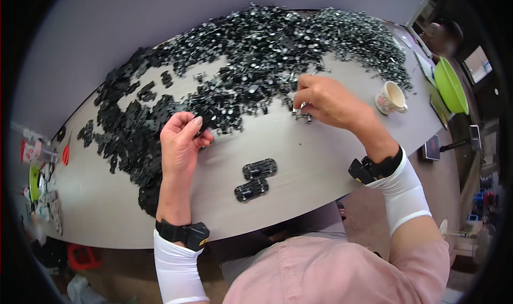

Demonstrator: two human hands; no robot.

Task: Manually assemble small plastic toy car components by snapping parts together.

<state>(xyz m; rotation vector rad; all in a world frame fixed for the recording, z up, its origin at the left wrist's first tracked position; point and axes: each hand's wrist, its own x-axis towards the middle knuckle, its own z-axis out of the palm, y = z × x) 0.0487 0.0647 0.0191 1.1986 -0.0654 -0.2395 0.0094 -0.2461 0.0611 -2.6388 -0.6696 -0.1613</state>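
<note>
My left hand is closed, thumb against fingers, with a dark plastic part showing at the fingertips; its outline merges with the heap behind. Over the near edge of the metal parts, my right hand has its fingers pinched together among small wheel axles. What sits between those fingertips is mostly hidden. Two black toy car chassis lie side by side on the table in front of me. Loose black chassis pieces are heaped left of my left hand. Shiny wheel-and-axle parts spread across the middle.
Small silvery metal parts cover the back right of the table. A patterned cup stands beyond my right wrist. At the right edge is a green basin; red-handled scissors lie far left. Another person is at far right.
</note>
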